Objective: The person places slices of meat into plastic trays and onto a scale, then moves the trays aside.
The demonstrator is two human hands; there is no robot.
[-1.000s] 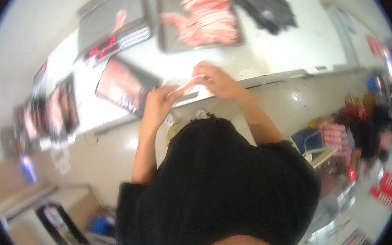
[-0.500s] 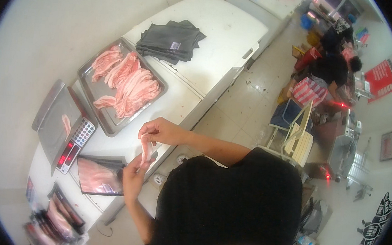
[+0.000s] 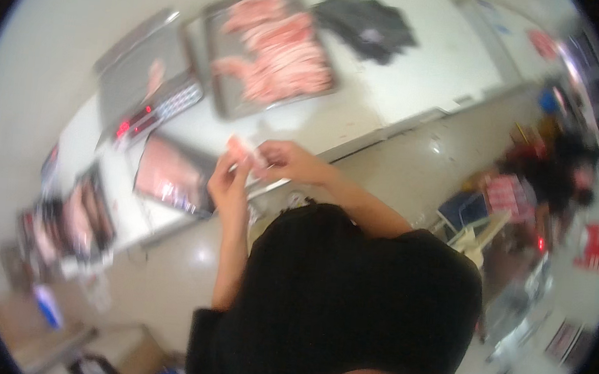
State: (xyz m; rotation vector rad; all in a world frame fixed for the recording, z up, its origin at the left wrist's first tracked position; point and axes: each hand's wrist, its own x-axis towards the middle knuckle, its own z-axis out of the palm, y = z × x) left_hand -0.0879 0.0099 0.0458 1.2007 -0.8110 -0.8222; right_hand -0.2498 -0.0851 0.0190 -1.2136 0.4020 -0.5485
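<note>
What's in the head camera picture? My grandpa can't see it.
A person's left hand and right hand hold a meat strip. Nearby, on a white surface, are packed meat, a scale, a tray of meat strips and dark sheets.

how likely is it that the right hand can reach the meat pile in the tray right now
Probably yes: the right hand is near the metal tray, no object shows between them, and the meat pile lies uncovered, but that hand seems busy with a meat strip.

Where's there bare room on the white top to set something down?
Widest: the white top right of the dark bags. A smaller strip lies between the tray and the right hand. The left end is crowded: scale, flat meat pack, bunched packs.
</note>
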